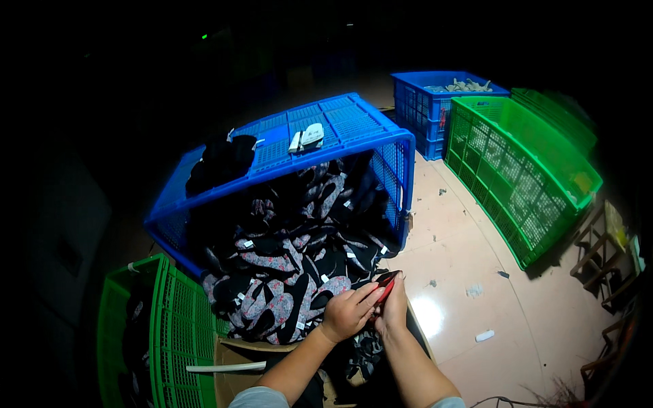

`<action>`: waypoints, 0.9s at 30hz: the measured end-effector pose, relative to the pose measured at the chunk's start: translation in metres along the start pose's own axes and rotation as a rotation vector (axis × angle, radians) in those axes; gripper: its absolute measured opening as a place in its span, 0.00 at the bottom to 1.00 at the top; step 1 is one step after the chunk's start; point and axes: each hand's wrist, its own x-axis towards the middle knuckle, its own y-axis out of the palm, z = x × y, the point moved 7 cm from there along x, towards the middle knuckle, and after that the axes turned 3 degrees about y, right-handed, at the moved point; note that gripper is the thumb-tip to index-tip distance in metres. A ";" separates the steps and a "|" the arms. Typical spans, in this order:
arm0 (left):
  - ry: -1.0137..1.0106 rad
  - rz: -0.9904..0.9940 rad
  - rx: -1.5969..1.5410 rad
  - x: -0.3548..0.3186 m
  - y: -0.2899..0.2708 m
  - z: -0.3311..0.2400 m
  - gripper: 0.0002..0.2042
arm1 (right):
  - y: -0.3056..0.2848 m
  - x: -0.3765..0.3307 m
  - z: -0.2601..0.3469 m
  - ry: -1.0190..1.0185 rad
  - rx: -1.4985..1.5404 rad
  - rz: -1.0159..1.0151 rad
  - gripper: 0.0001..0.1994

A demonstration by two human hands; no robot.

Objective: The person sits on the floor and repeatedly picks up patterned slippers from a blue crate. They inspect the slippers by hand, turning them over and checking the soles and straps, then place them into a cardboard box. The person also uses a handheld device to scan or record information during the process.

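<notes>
My left hand (349, 314) and my right hand (394, 307) are close together, right of the pile's front. Between them is a small black and red thing (386, 288), whose kind I cannot make out. The right fingers wrap its right side, and the left fingers press on it from the left. Just beyond lies a heap of soft black pieces with grey and pink floral fabric (269, 294), like slippers, many with small white tags. They spill out of a large blue crate (280, 139) lying on its side. Below my hands is an open cardboard box (235, 353) with dark pieces inside.
A black bundle (228, 162) and a small white stack (307, 138) rest on the blue crate. Green crates stand at left (183, 319) and right (503, 170); blue crates (428, 112) stand behind. A white object (484, 336) lies on the tiled floor, near wooden stools (605, 248).
</notes>
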 end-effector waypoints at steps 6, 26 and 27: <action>-0.230 -0.231 -0.131 0.021 -0.002 0.030 0.18 | 0.022 -0.020 0.026 -0.134 0.043 0.009 0.22; -0.015 -0.132 0.770 0.270 -0.002 0.239 0.17 | 0.029 -0.035 -0.009 0.115 0.056 0.111 0.14; -0.015 -0.122 0.767 0.272 0.005 0.242 0.17 | 0.029 -0.033 -0.010 0.118 0.043 0.108 0.14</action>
